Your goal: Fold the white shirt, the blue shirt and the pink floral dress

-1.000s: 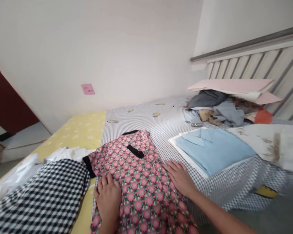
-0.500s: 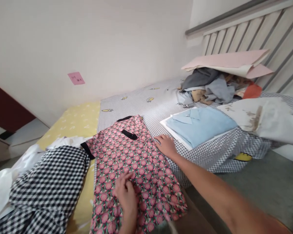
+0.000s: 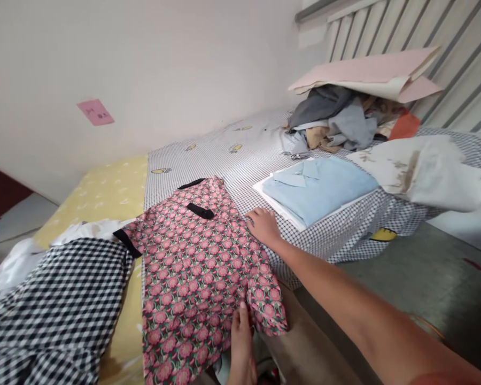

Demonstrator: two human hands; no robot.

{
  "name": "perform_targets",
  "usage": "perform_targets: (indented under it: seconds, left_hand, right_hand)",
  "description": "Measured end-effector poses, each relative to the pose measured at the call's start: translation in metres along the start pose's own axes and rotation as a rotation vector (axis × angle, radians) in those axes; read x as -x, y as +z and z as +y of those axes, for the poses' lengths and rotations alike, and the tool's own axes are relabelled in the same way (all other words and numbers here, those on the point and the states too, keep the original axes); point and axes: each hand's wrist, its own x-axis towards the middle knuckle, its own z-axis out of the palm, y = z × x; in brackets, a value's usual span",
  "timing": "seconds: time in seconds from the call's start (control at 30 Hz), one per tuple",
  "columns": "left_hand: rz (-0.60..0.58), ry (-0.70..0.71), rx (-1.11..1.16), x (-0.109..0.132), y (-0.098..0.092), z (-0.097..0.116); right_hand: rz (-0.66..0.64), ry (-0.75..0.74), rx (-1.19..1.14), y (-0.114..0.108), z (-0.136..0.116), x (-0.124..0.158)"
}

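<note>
A pink floral shirt [image 3: 196, 267] with black collar and sleeve trim lies spread over the bed's front edge. My left hand [image 3: 242, 339] grips its lower edge, thumb on top and the other fingers hidden under the cloth. At the shirt's right side, my right hand [image 3: 263, 227] rests with fingers extended over the fabric edge. Just beyond that hand sits a folded light blue shirt [image 3: 324, 187] on a white folded piece [image 3: 263, 188]. To the left of the floral shirt lies a black-and-white checked garment [image 3: 72, 289].
Rumpled clothes [image 3: 344, 120] are heaped at the back right beneath a pink folded sheet [image 3: 369, 72]. A stained white cloth [image 3: 433, 166] hangs over the right edge. White garments [image 3: 92, 230] lie behind the checked one. A pink note [image 3: 96, 112] is on the wall.
My left hand has moved from the top of the floral shirt to its lower right edge and taken hold there. The lower part has shifted; my right hand stays at the side.
</note>
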Motion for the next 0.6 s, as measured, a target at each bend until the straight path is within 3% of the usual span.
perform_targets:
  seconds: [0.17,0.33,0.6]
  left_hand:
    - [0.073,0.373,-0.269,0.02,0.016,0.026]
    - [0.111,0.665,-0.263,0.051,0.019,0.029]
    - [0.201,0.627,-0.277,0.062,0.01,0.002]
  right_hand:
    - [0.008,-0.005,0.006,0.001,0.001,0.0]
    - [0.01,-0.012,0.012,0.002,0.001,0.0]
    - [0.006,0.0,0.007,0.003,0.0,0.0]
